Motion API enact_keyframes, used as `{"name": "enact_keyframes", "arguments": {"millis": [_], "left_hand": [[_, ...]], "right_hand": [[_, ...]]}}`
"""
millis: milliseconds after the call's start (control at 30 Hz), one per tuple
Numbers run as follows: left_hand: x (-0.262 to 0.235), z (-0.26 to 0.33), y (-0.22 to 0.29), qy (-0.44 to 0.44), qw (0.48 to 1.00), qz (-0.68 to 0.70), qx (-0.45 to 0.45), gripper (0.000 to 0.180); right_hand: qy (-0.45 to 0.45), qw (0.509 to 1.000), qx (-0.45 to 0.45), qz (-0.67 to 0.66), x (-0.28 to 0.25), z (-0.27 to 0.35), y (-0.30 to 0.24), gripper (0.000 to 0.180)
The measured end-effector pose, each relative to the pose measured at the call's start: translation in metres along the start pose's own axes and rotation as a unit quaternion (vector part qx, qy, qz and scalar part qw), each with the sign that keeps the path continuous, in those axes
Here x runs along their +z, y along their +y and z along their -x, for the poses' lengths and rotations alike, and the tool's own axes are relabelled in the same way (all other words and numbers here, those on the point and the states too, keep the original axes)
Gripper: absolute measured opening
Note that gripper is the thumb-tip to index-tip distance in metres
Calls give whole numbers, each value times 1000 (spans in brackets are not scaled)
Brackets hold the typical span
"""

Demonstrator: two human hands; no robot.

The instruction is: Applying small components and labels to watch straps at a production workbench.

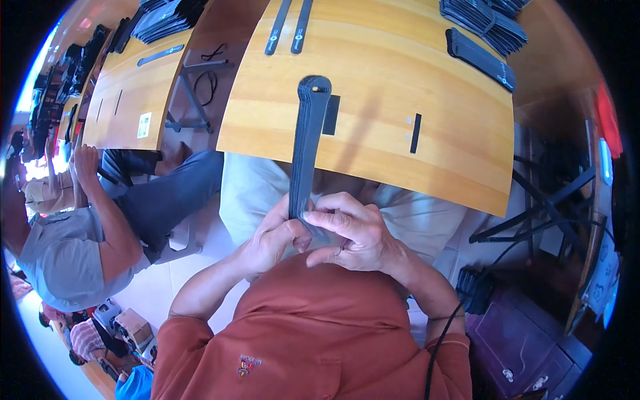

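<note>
Both my hands hold the near end of a stack of long dark grey straps [307,143] that stands up in front of me, its far end with a small hole over the wooden table [373,80]. My left hand [273,237] grips the stack from the left. My right hand [350,230] pinches it from the right, fingers laid across the strap ends. A short black piece [331,115] lies on the table just right of the stack's top, and another thin black strip [415,133] lies further right.
Two long straps [288,27] lie at the table's far edge, with bundles of dark straps [480,30] at the far right. A seated person in a grey shirt [63,250] is at my left beside a second wooden table [130,93]. Metal table legs [533,207] stand at the right.
</note>
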State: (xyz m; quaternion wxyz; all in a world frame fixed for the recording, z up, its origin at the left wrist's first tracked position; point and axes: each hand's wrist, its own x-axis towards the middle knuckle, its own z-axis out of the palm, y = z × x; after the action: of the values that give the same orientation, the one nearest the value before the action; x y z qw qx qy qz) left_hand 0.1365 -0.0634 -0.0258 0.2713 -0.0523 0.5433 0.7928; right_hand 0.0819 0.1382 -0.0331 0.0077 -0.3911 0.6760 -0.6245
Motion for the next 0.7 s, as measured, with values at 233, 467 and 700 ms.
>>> {"name": "enact_keyframes", "arguments": {"millis": [233, 467, 700], "left_hand": [[12, -1, 11, -2, 999, 44, -31, 17], [-10, 29, 10, 6, 999, -35, -31, 11], [-37, 49, -24, 66, 995, 48, -64, 9]], "right_hand": [[11, 1000, -7, -14, -3, 0, 8, 27], [462, 875, 134, -45, -170, -74, 12, 19], [456, 844, -57, 277, -219, -101, 41, 14]]}}
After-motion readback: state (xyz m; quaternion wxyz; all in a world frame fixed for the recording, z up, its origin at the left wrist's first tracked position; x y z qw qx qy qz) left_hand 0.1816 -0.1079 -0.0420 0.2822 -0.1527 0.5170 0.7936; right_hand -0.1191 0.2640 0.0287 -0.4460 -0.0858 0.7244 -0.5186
